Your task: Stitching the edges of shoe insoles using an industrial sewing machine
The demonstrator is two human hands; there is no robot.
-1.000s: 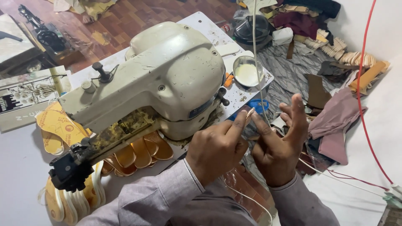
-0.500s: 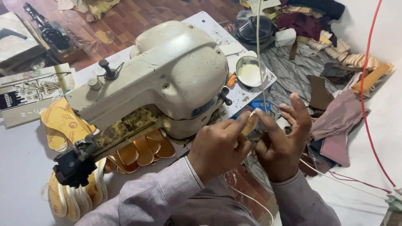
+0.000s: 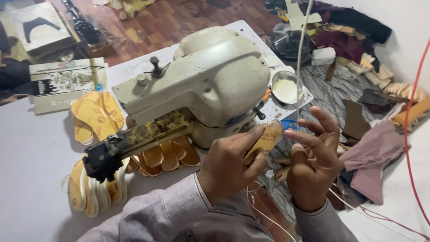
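My left hand point(image 3: 230, 168) is closed around a tan insole piece point(image 3: 268, 136), thumb and fingers pinching it just right of the cream sewing machine point(image 3: 210, 85). My right hand point(image 3: 313, 166) is beside it, fingers spread and raised, touching small tan pieces point(image 3: 282, 172) below. A thin white thread point(image 3: 299, 58) hangs down from above between the two hands. Grey sleeves cover both forearms.
Stacks of yellow and tan insoles point(image 3: 96, 114) lie left of and under the machine on the white table point(image 3: 31, 152). A metal bowl of white glue point(image 3: 285, 87) stands behind. Fabric and leather scraps point(image 3: 371, 157) are piled on the right, crossed by a red cable point(image 3: 410, 116).
The view shifted, so the machine sits more to the right. My left hand has lifted the insole piece higher and my right fingers have spread wider.
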